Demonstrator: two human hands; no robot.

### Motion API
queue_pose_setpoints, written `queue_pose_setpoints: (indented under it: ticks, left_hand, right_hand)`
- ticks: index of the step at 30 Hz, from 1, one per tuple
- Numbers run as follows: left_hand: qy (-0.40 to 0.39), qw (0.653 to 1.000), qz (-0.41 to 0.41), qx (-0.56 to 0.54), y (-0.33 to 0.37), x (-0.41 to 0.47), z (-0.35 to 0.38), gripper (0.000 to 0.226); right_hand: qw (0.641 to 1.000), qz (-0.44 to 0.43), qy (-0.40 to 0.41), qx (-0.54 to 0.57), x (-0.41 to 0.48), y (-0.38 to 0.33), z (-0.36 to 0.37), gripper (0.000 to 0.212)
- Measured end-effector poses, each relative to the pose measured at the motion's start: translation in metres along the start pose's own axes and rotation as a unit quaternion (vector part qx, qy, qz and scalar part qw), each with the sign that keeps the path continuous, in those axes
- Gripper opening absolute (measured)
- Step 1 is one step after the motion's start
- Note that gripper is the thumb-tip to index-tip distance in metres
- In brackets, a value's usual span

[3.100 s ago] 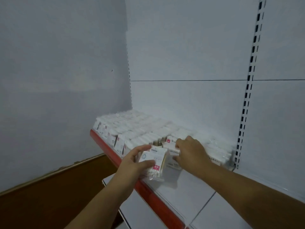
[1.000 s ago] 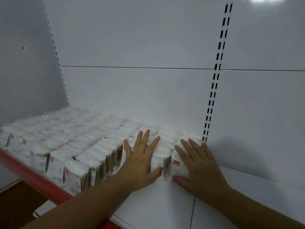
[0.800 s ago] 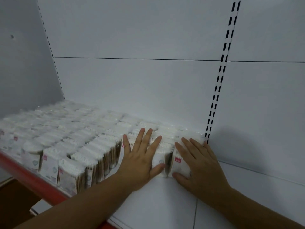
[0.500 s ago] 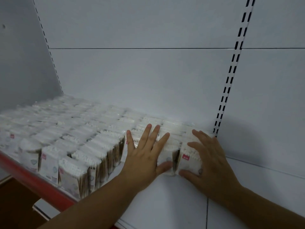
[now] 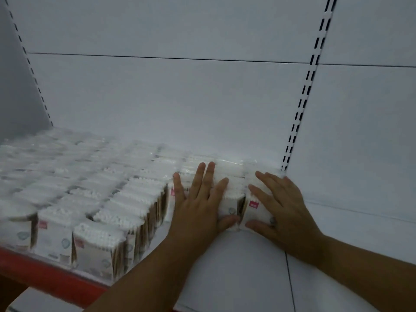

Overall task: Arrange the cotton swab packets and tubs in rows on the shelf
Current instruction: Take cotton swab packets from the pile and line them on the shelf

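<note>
White packets of cotton swabs (image 5: 96, 242) stand in rows across the shelf (image 5: 236, 271), reaching its back panel. Two rows at the right end stop short of the red front edge (image 5: 45, 273). Left hand (image 5: 198, 206) flat, fingers straight and spread, pressing one short row's front packet (image 5: 229, 203). Right hand (image 5: 281, 208) the same on the neighbouring packet (image 5: 256, 210). Neither grasps anything. I judge this as squaring the rows. Next: fetch packets and fill the bare front, upright, faces flush.

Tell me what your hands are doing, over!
Left hand flat, pressing white plastic cotton swab packets. Right hand flat on the end packet. Nothing in the way.
</note>
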State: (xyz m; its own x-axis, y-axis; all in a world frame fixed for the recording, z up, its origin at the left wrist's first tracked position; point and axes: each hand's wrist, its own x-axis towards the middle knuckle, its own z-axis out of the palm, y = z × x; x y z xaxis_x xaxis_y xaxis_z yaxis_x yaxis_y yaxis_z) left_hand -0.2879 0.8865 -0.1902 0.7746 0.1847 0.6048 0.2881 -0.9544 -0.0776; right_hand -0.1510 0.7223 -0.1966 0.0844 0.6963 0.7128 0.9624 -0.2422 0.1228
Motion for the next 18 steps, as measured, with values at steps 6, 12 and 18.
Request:
queue_pose_setpoints:
  ticks: [6, 12, 18]
  left_hand:
    - [0.004, 1.0, 0.002, -0.028, -0.003, 0.0, 0.004, 0.07]
    - [-0.041, 0.998, 0.016, -0.038, -0.004, -0.004, 0.002, 0.083]
    - [-0.068, 0.995, 0.064, -0.032, -0.011, 0.005, -0.023, 0.088]
  right_hand:
    - [0.992, -0.001, -0.099, -0.075, 0.003, -0.003, -0.011, 0.067]
    - [0.988, 0.053, -0.142, -0.034, -0.013, 0.001, -0.053, 0.067]
    - [0.941, 0.06, -0.296, -0.15, -0.091, 0.062, -0.166, 0.064]
